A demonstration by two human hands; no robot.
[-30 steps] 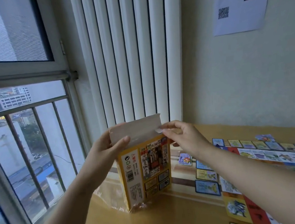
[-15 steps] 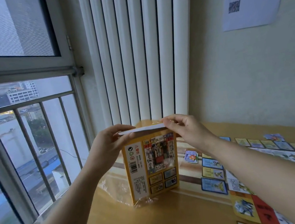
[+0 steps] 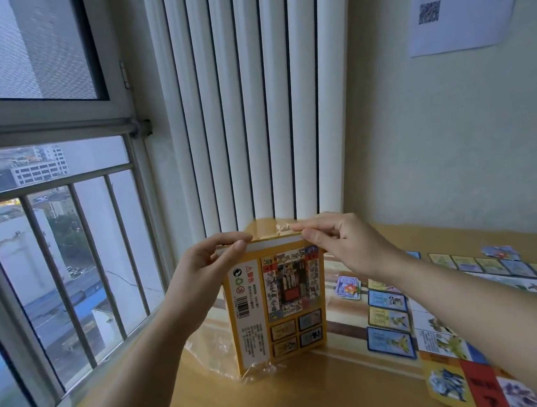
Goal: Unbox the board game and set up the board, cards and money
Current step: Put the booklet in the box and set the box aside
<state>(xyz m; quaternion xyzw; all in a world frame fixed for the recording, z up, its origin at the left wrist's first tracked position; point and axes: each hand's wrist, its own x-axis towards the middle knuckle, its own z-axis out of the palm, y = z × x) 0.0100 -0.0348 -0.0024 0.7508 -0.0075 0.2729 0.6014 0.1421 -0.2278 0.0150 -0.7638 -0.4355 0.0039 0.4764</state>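
The yellow game box (image 3: 278,302) is stood upright on the worktop (image 3: 316,398), over crumpled clear wrap (image 3: 210,350). Its top edge is pinched between curled fingers (image 3: 231,239): the left corner by the left hand (image 3: 198,278), the right corner by the right hand (image 3: 342,245). The board (image 3: 474,377) and cards (image 3: 387,300) are laid just right of it.

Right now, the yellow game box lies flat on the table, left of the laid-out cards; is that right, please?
Not quite: the head view shows the yellow game box standing upright on the table, left of the laid-out cards.
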